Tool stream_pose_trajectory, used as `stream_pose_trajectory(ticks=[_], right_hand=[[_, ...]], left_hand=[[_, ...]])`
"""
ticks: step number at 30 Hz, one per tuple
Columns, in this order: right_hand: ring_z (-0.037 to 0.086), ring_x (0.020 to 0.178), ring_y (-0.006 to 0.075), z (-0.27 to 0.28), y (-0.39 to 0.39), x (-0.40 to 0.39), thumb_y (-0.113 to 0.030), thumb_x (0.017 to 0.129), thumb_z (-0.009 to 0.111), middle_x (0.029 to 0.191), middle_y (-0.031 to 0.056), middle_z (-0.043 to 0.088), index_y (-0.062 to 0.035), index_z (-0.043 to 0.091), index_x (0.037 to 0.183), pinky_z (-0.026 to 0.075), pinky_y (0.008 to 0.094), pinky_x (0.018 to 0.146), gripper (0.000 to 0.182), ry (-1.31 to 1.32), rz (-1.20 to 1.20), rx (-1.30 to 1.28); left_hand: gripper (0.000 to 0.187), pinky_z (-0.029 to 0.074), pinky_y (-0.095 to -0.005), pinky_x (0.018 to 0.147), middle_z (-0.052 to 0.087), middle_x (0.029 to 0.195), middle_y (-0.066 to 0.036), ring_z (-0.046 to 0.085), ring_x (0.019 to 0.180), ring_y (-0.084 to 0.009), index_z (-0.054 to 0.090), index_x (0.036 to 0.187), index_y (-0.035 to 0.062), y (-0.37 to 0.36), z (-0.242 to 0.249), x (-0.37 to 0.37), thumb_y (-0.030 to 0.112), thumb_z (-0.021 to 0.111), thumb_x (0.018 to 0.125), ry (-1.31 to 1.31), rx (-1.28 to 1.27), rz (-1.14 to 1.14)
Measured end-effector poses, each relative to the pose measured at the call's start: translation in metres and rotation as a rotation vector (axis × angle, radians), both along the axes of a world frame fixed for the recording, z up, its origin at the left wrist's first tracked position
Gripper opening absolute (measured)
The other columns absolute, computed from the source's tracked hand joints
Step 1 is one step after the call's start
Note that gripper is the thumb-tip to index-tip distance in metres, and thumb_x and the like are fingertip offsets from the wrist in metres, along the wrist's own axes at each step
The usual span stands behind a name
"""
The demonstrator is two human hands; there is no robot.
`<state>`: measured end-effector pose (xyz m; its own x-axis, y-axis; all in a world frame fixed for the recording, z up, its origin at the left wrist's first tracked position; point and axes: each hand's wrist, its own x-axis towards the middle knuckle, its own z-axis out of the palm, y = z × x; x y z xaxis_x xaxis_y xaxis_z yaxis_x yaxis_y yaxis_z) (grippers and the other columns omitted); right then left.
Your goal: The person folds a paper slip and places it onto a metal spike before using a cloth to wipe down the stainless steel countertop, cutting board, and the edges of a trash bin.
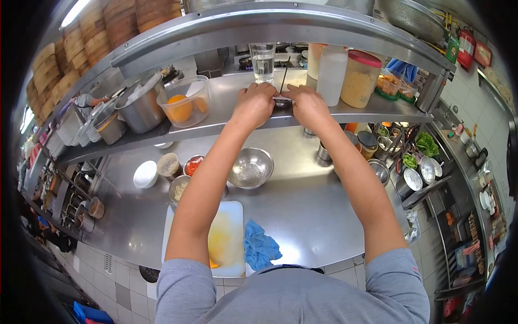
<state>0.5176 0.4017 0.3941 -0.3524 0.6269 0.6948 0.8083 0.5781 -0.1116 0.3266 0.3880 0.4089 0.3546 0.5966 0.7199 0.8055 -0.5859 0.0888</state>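
Both my arms stretch forward to the raised steel shelf (226,105). My left hand (256,103) and my right hand (307,103) meet at a small dark container (282,103) with a pale strip or rim across its top. A thin dark handle (285,75) rises from it. The fingers of both hands are curled and closed at its two sides; the fingertips are partly hidden. Just behind my left hand stands a glass of water (263,66). A white bottle (332,75) is behind my right hand.
On the shelf are a tub with an orange (183,102), a steel pot (141,108) and a red-lidded container (360,78). Below lie a steel bowl (251,168), small bowls, a cutting board (226,237) and a blue cloth (260,244). Another person's arm (97,100) shows at left.
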Motion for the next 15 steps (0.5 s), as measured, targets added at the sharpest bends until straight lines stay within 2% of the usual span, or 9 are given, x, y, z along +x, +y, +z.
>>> stream_pose_trajectory(ticks=[1,5,7,8,9,11,12,13,15], right_hand=[[0.052,0.128,0.0365,-0.001,0.001,0.001,-0.004,0.084,0.051,0.137,0.0094,0.06,-0.0167,0.07,0.121,0.045,0.0491,0.103,0.043,0.056,0.04,-0.052],[0.052,0.128,0.0371,-0.008,-0.017,0.004,-0.006,0.085,0.053,0.143,0.0102,0.054,-0.0182,0.064,0.129,0.046,0.0479,0.102,0.046,0.043,0.015,0.091],[0.052,0.128,0.0374,-0.01,-0.021,0.001,-0.01,0.087,0.056,0.148,0.0109,0.048,-0.0188,0.056,0.137,0.047,0.0466,0.102,0.051,0.109,-0.064,0.13],[0.048,0.131,0.0377,-0.009,-0.023,0.002,-0.015,0.088,0.059,0.151,0.0146,0.043,-0.015,0.045,0.146,0.044,0.0463,0.106,0.06,0.132,-0.079,0.094],[0.048,0.131,0.0377,-0.012,-0.027,0.003,-0.015,0.088,0.059,0.151,0.0146,0.043,-0.015,0.045,0.146,0.044,0.0463,0.106,0.06,0.14,-0.082,0.092],[0.044,0.135,0.0365,-0.025,-0.041,0.008,-0.016,0.088,0.064,0.152,0.0182,0.041,-0.0076,0.037,0.149,0.039,0.0439,0.11,0.068,0.351,0.035,0.212],[0.044,0.135,0.0365,-0.034,-0.051,0.012,-0.016,0.088,0.064,0.152,0.0182,0.041,-0.0076,0.037,0.149,0.039,0.0439,0.11,0.068,0.355,0.026,0.207],[0.043,0.137,0.035,-0.047,-0.065,0.017,-0.015,0.087,0.066,0.152,0.0192,0.039,-0.0055,0.035,0.15,0.038,0.0429,0.111,0.071,0.427,0.105,0.231],[0.044,0.137,0.0312,-0.085,-0.098,0.025,-0.011,0.087,0.069,0.151,0.0193,0.042,-0.003,0.033,0.151,0.038,0.0411,0.11,0.074,0.597,0.244,0.156]], left_hand=[[0.019,0.044,-0.0479,0.091,0.067,0.105,-0.008,0.059,0.105,-0.032,0.067,0.102,0.0085,0.001,0.001,0.0,0.01,0.055,0.088,-0.031,-0.003,-0.022],[0.021,0.044,-0.0481,0.093,0.067,0.109,-0.007,0.059,0.108,-0.0305,0.068,0.105,0.0105,-0.002,-0.001,0.001,0.017,0.059,0.087,-0.086,0.003,-0.021],[0.029,0.044,-0.0475,0.097,0.067,0.114,-0.007,0.058,0.112,-0.0312,0.066,0.114,0.0115,-0.005,0.0,0.003,0.02,0.061,0.087,-0.154,-0.026,-0.019],[0.035,0.042,-0.0448,0.102,0.065,0.122,-0.012,0.056,0.119,-0.0319,0.062,0.123,0.011,-0.002,-0.001,0.001,0.022,0.06,0.09,-0.236,-0.027,-0.057],[0.035,0.042,-0.0448,0.102,0.065,0.122,-0.012,0.056,0.119,-0.0319,0.062,0.123,0.011,0.003,-0.003,-0.002,0.022,0.06,0.09,-0.228,-0.029,-0.06],[0.039,0.04,-0.0408,0.106,0.063,0.127,-0.016,0.054,0.125,-0.0326,0.059,0.129,0.009,0.018,-0.006,-0.012,0.024,0.06,0.093,-0.627,-0.037,-0.214],[0.038,0.04,-0.0343,0.105,0.063,0.127,-0.017,0.055,0.124,-0.0303,0.059,0.128,0.0056,0.019,-0.004,-0.017,0.024,0.06,0.095,-0.749,-0.049,-0.284],[0.038,0.04,-0.0343,0.105,0.063,0.127,-0.017,0.055,0.124,-0.0303,0.059,0.128,0.0056,0.018,-0.006,-0.02,0.024,0.06,0.095,-0.749,-0.058,-0.289],[0.035,0.04,-0.0308,0.102,0.064,0.125,-0.016,0.057,0.119,-0.0269,0.06,0.125,0.004,-0.003,0.007,-0.021,0.022,0.058,0.095,-1.147,-0.302,-0.385]])
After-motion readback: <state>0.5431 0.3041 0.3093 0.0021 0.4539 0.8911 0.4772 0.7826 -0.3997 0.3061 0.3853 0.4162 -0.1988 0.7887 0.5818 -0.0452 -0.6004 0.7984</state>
